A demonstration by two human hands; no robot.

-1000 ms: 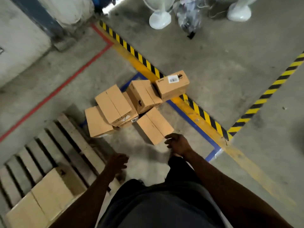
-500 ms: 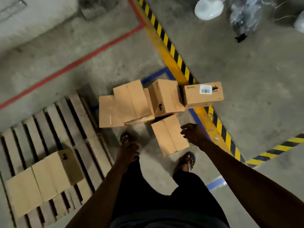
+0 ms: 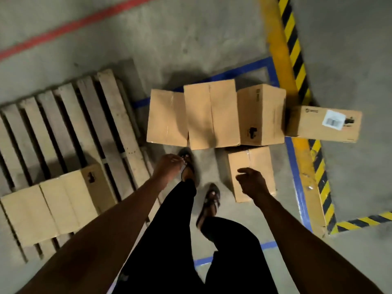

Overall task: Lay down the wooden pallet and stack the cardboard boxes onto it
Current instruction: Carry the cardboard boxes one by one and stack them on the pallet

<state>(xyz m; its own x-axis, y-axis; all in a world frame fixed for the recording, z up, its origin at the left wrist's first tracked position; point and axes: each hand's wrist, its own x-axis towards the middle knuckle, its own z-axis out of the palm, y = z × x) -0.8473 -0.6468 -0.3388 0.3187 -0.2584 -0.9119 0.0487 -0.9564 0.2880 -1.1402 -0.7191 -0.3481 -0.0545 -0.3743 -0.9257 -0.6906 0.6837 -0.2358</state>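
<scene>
The wooden pallet (image 3: pixel 70 132) lies flat on the concrete at the left, with one long cardboard box (image 3: pixel 53 204) resting on its near part. Several brown boxes sit on the floor ahead: a left one (image 3: pixel 166 117), a middle one (image 3: pixel 212 113), a right one (image 3: pixel 262 115), a labelled one (image 3: pixel 324 124) on the yellow stripe, and a nearer one (image 3: pixel 250 166). My right hand (image 3: pixel 253 182) hovers over the nearer box, fingers curled and holding nothing. My left hand (image 3: pixel 168 166) hangs empty between the pallet and the boxes, fingers loosely bent.
A yellow-and-black hazard stripe (image 3: pixel 297 49) runs along the right, with blue floor tape (image 3: pixel 294 177) inside it and a red line (image 3: pixel 74 26) at the far left. My feet in sandals (image 3: pixel 209 201) stand just before the boxes.
I have stepped closer to the box pile and tilted my view further down. Both hands have come forward, the right one now over the nearest box.
</scene>
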